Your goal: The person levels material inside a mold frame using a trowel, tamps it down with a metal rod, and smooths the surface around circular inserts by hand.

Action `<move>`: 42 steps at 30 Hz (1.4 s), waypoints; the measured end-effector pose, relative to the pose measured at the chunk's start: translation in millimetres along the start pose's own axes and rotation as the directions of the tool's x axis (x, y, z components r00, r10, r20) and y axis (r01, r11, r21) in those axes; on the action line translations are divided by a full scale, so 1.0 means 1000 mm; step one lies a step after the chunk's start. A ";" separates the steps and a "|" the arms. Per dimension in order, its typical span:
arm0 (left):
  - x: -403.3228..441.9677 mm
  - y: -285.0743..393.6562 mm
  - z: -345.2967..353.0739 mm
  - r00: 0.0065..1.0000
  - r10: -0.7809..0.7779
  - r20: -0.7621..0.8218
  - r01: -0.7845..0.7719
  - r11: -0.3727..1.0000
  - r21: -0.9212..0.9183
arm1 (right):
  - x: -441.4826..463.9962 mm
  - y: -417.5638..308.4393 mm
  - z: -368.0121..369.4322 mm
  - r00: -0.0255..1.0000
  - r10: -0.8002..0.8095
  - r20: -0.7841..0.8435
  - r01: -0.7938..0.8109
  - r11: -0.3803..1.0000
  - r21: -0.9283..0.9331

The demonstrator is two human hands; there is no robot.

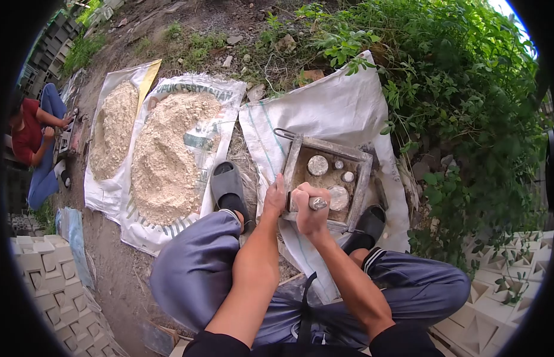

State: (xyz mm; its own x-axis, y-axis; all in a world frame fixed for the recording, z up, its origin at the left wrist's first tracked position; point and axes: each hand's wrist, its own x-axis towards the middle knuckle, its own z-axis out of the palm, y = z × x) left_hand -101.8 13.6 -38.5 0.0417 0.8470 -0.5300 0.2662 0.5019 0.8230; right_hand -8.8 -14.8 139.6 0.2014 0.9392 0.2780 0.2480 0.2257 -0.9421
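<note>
A square wooden frame [363, 193] lies on a white woven sack, with sandy material inside it. Round, dusty discs of different sizes show within, among them a pale disc [318, 165] and a bigger disc [339, 198] beside my right hand. My right hand [311, 209] is closed in a fist around an upright rod-like tool [317, 203]; only its rounded top shows, and its lower end is hidden. My left hand [275, 196] holds the frame's left side, with its fingers partly hidden.
To the left, pale powdery material [164, 160] is heaped on a printed sack [223, 89], with another heap [115, 128] beyond. A person [36, 131] sits at far left. Stacked pale blocks [56, 285] stand lower left; leafy plants [455, 101] border the right.
</note>
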 end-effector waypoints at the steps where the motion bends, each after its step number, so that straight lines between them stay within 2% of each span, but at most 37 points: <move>1: 0.001 0.000 0.001 0.999 0.017 -0.041 -0.015 0.999 0.048 | 0.000 -0.007 -0.004 0.990 0.138 -0.030 -0.134 0.984 0.117; 2: 0.002 -0.002 0.002 0.996 0.027 -0.088 -0.018 0.995 0.094 | 0.000 -0.004 -0.005 0.990 0.139 -0.016 -0.136 0.983 0.122; 4: -0.011 0.005 -0.003 0.997 0.018 -0.073 -0.013 0.997 0.071 | -0.012 0.000 -0.005 0.992 0.100 -0.077 -0.087 0.985 0.149; 5: -0.014 0.013 -0.005 0.999 -0.008 -0.052 0.012 0.996 0.088 | -0.014 0.018 -0.003 0.994 -0.105 -0.001 0.105 0.993 0.058; 6: -0.012 0.020 -0.005 0.999 -0.024 -0.036 0.027 0.995 0.095 | -0.010 0.014 -0.003 0.993 -0.117 0.001 0.117 0.991 0.058; 7: -0.003 0.005 0.000 0.988 0.140 -0.060 -0.127 0.975 0.181 | -0.005 0.008 -0.004 1.000 -0.019 0.022 0.018 0.999 0.051; 8: 0.003 -0.013 0.006 0.987 0.145 -0.063 -0.132 0.975 0.178 | -0.003 0.000 -0.005 0.995 0.089 0.038 -0.090 0.995 0.041; 10: -0.003 0.007 0.003 0.992 -0.002 -0.125 0.015 0.994 0.104 | -0.002 -0.014 -0.011 0.997 0.074 0.005 -0.074 0.996 0.040; 12: -0.013 0.008 -0.001 0.994 -0.026 -0.111 0.036 0.995 0.092 | -0.021 -0.007 -0.016 0.996 0.037 -0.077 -0.028 0.992 0.125; 13: -0.015 0.011 -0.003 0.994 -0.039 -0.099 0.049 0.995 0.093 | -0.022 -0.002 -0.011 0.997 -0.064 -0.039 0.066 0.996 0.055; 14: -0.011 0.019 -0.002 0.995 -0.037 -0.091 0.045 0.995 0.087 | -0.019 0.000 -0.010 0.996 -0.076 -0.047 0.078 0.996 0.048; 17: -0.010 0.015 0.002 0.994 -0.019 -0.111 0.029 0.996 0.088 | -0.007 -0.016 -0.011 0.992 0.121 -0.040 -0.118 0.990 0.076; 18: -0.008 0.016 0.001 0.991 -0.023 -0.131 0.037 0.994 0.103 | -0.004 -0.012 -0.009 0.993 0.117 -0.034 -0.114 0.990 0.079; 20: -0.012 0.005 -0.001 0.990 -0.059 -0.124 0.071 0.993 0.095 | -0.015 -0.009 -0.006 0.993 -0.018 -0.115 0.027 0.996 0.082; 21: -0.017 0.012 -0.003 0.993 -0.058 -0.101 0.068 0.993 0.099 | -0.019 -0.012 -0.008 0.993 -0.009 -0.122 0.019 0.997 0.078; 24: -0.006 0.019 -0.001 0.994 -0.039 -0.102 0.048 0.995 0.092 | -0.004 -0.013 -0.007 0.999 -0.045 0.006 0.045 0.999 -0.013; 25: -0.003 0.017 0.000 0.995 -0.029 -0.100 0.039 0.995 0.097 | -0.004 -0.024 -0.010 0.998 -0.026 -0.060 0.027 1.000 0.015; 28: -0.008 0.004 -0.002 0.997 -0.029 -0.071 0.034 0.996 0.077 | -0.017 -0.004 -0.016 1.000 0.027 0.011 -0.026 0.999 -0.030; 29: -0.011 0.010 -0.002 0.995 -0.054 -0.081 0.061 0.994 0.092 | -0.020 0.012 -0.017 0.999 -0.017 0.045 0.018 0.999 -0.031; 32: -0.004 0.013 -0.001 0.991 -0.074 -0.115 0.085 0.992 0.094 | -0.004 -0.017 -0.019 0.995 -0.055 0.082 0.061 0.995 -0.074; 36: -0.013 0.010 -0.002 0.992 -0.060 -0.109 0.066 0.996 0.053 | -0.026 -0.007 -0.016 0.990 -0.143 0.019 0.144 0.986 -0.078; 37: -0.015 0.012 -0.002 0.993 -0.063 -0.097 0.068 0.996 0.054 | -0.028 -0.003 -0.012 0.993 -0.117 0.024 0.119 0.983 -0.137; 42: -0.010 0.017 -0.002 0.993 -0.043 -0.109 0.048 0.998 0.047 | -0.022 -0.023 -0.006 0.987 -0.155 0.031 0.158 0.975 -0.158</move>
State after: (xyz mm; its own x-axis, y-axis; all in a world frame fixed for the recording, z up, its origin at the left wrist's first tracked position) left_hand -100.1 14.3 -19.1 -0.0747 0.8387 -0.5395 0.3126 0.5334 0.7859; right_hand -13.1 -42.2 156.0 0.1308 0.9005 0.4147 0.4231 0.3277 -0.8448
